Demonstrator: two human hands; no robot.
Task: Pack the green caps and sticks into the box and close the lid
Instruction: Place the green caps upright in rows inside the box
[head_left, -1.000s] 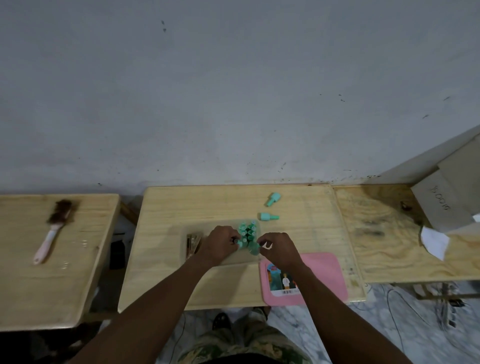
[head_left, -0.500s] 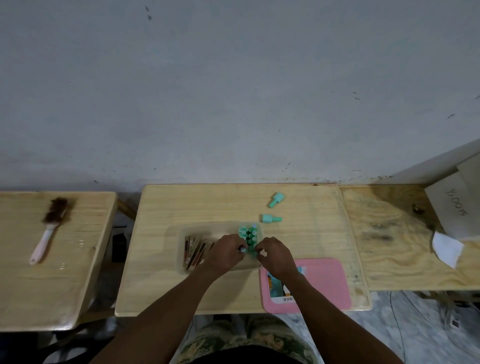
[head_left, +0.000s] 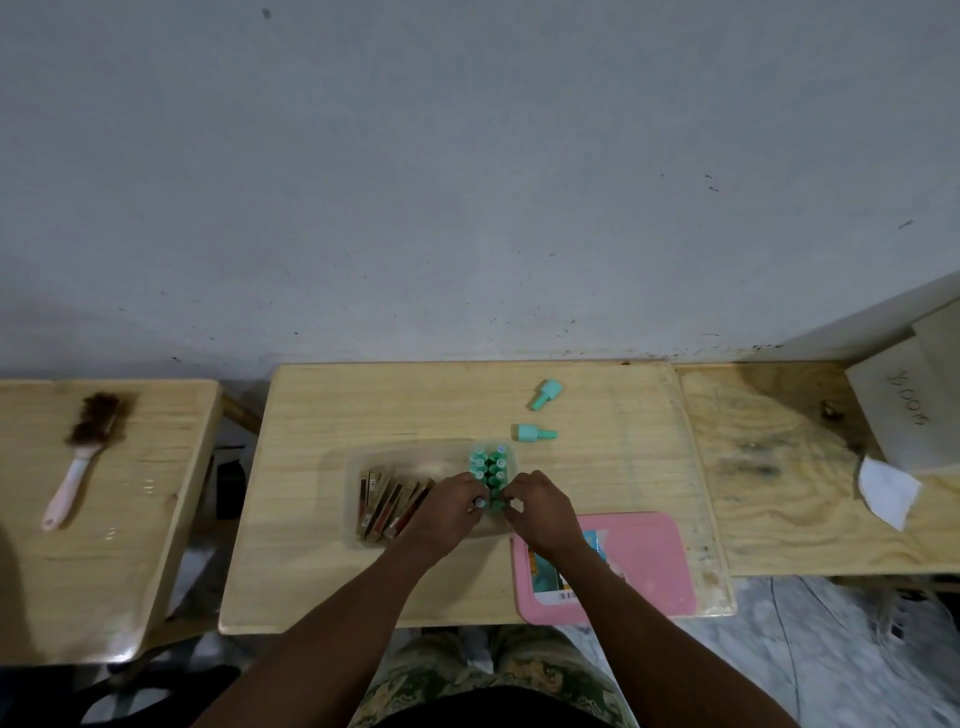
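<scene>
Grey plaster wall (head_left: 467, 182) across the whole upper half. Below it, at centre, a pale wooden table (head_left: 363, 410), flanked at 9 o'clock by a second wooden table (head_left: 156, 467) and at 3 o'clock by a stained plywood table (head_left: 779, 493). At 5 o'clock on the centre table, a pink lid (head_left: 649, 561), flat, label side up, overhanging the near edge. Just left of the lid, at the table's middle, a clear plastic box (head_left: 358, 467), open. Inside the box at 9 o'clock, brown sticks (head_left: 384, 501) leaning in a row; at 3 o'clock, green caps (head_left: 488, 465) packed upright in two columns. Left hand (head_left: 447, 512) and right hand (head_left: 540, 512) over the box's near right corner, fingertips pinched narrowly together on the nearest caps. Past the box at 1 o'clock, two loose green caps on their sides: near loose cap (head_left: 534, 432) just beyond the box rim, far loose cap (head_left: 545, 393) further back. On the left table, a pink-handled brush (head_left: 78, 467). At far right, a white paper scrap (head_left: 885, 491) beside a grey cardboard sheet (head_left: 904, 415).
</scene>
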